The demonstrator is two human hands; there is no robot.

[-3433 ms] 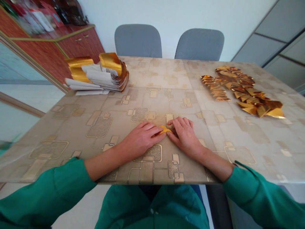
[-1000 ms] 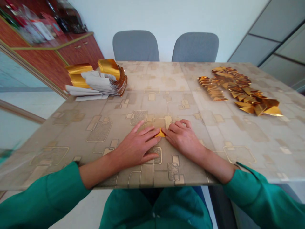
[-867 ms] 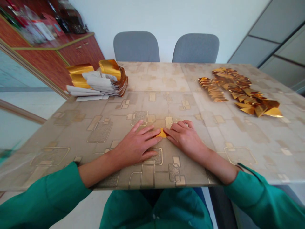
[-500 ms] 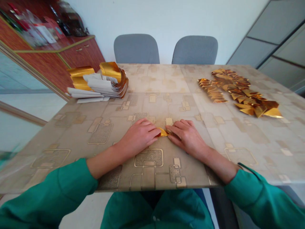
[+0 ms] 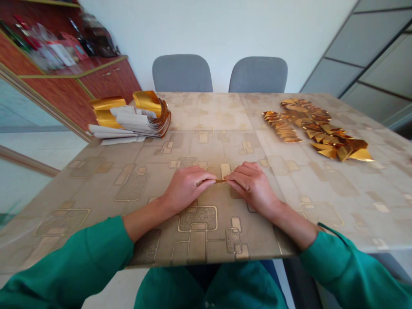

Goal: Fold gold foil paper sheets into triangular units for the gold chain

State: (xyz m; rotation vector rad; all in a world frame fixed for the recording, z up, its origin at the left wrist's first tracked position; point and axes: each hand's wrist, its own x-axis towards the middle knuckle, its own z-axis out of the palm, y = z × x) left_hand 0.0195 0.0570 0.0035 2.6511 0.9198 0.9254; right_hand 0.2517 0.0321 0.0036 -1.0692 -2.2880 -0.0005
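My left hand [image 5: 187, 187] and my right hand [image 5: 251, 185] meet at the middle of the table [image 5: 96, 180], both in green sleeves. Between their fingertips they pinch a small folded piece of gold foil paper [image 5: 220, 181]. Only a thin gold edge of it shows; the fingers hide the remainder. Both hands are curled, with fingers pressed together just above the tabletop.
A stack of gold-and-white paper sheets [image 5: 135, 118] lies at the table's far left. Several folded gold pieces [image 5: 317, 131] are spread at the far right. Two grey chairs [image 5: 182, 73] stand behind the table, and a red-brown cabinet [image 5: 64, 81] is at the left.
My left hand went from lying flat with spread fingers on the gold piece to a curled pinch. Both hands have lifted the piece slightly, so it now shows edge-on.
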